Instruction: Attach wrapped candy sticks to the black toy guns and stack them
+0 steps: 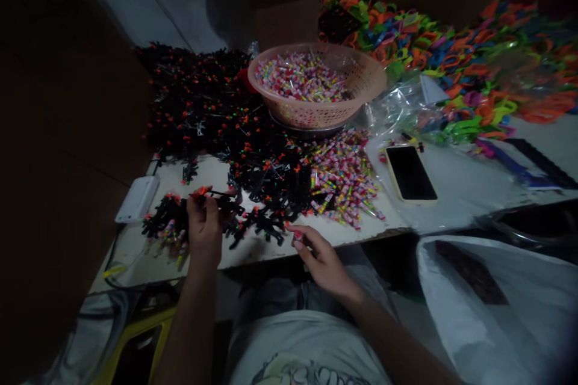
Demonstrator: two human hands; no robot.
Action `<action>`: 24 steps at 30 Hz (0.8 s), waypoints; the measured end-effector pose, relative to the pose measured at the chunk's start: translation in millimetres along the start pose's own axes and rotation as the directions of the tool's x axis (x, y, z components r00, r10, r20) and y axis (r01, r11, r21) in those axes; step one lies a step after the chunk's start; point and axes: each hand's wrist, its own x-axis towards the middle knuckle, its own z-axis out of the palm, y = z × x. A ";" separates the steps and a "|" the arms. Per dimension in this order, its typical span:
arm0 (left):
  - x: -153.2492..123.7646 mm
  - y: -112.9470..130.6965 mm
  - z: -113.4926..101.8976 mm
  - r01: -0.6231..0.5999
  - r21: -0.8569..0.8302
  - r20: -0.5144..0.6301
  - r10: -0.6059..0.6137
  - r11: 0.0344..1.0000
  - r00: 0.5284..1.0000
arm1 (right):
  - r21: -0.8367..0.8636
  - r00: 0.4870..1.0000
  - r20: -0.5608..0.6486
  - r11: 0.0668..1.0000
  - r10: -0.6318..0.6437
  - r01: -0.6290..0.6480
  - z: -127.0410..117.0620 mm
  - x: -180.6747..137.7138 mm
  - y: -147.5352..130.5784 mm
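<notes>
My left hand (205, 231) is closed in a pinch on a small black plastic piece with orange parts (221, 194), held above the table's front left part. Under and beside it lies a bunch of similar black pieces (162, 216), with several candy-coloured tubes (169, 234) at its front. My right hand (323, 261) is closed near the table's front edge. Between its thumb and forefinger is a small pink tube (298, 236). Just beyond its fingertips are loose black pieces (266, 225), and a heap of pink, white and yellow tubes (345, 183) lies further back.
A pink perforated basket (311, 109) full of tubes stands behind the heaps. More black pieces (194, 96) cover the back left. A phone (410, 174) lies on plastic at right, before bright plastic pieces (451, 60). A white device (136, 198) sits left; a white sack (456, 289) hangs open below.
</notes>
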 end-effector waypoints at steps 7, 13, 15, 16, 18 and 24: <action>-31.9 -8.7 29.8 0.434 -0.197 0.252 -0.382 0.879 0.889 | -0.113 0.994 0.020 0.988 -0.105 0.107 2.5 0.6 -5.6; -59.2 -14.0 50.4 0.551 -0.245 0.256 -0.495 0.798 0.830 | -0.100 0.985 -0.155 0.993 -0.077 0.062 4.2 -2.7 -2.6; -65.2 -14.0 54.5 0.581 -0.290 0.265 -0.519 0.761 0.812 | -0.192 0.981 -0.130 0.975 -0.142 0.116 2.2 -3.4 -0.8; -68.1 -13.9 56.0 0.601 -0.304 0.278 -0.534 0.739 0.798 | -0.263 0.975 -0.103 0.951 -0.198 0.165 0.3 -3.4 0.2; -73.3 -13.9 57.4 0.643 -0.310 0.322 -0.558 0.701 0.764 | -0.417 0.947 -0.062 0.870 -0.315 0.262 -4.9 -3.3 2.2; -85.2 -21.8 54.2 0.671 -0.293 0.439 -0.528 0.681 0.727 | -0.532 0.926 -0.056 0.796 -0.373 0.288 -15.2 -6.3 -4.3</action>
